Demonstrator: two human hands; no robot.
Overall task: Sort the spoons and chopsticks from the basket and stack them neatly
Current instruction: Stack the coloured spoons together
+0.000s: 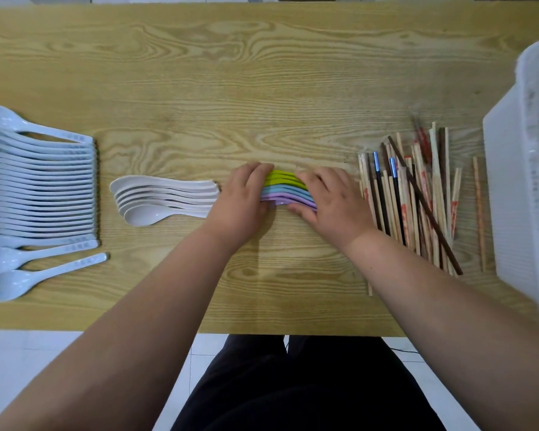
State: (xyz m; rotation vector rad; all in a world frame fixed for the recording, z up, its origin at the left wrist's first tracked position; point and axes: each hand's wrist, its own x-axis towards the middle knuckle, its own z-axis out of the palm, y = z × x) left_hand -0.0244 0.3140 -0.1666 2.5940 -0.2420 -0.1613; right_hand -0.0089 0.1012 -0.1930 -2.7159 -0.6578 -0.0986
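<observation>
A nested row of coloured spoons [285,188], green, blue and purple, lies at the middle of the wooden table [262,73]. My left hand [241,197] grips its left end and my right hand [330,200] grips its right end, so both ends are hidden. Left of my hands lies a small stack of white spoons [162,197]. At the far left is a long row of pale blue spoons [38,185], with two loose ones [28,275] in front of it. A pile of chopsticks [417,197] lies to the right.
A white plastic basket [523,181] stands at the table's right edge, blurred. A single chopstick [479,213] lies between the pile and the basket. The table's front edge runs just under my forearms, with my dark-trousered legs and a white tiled floor below.
</observation>
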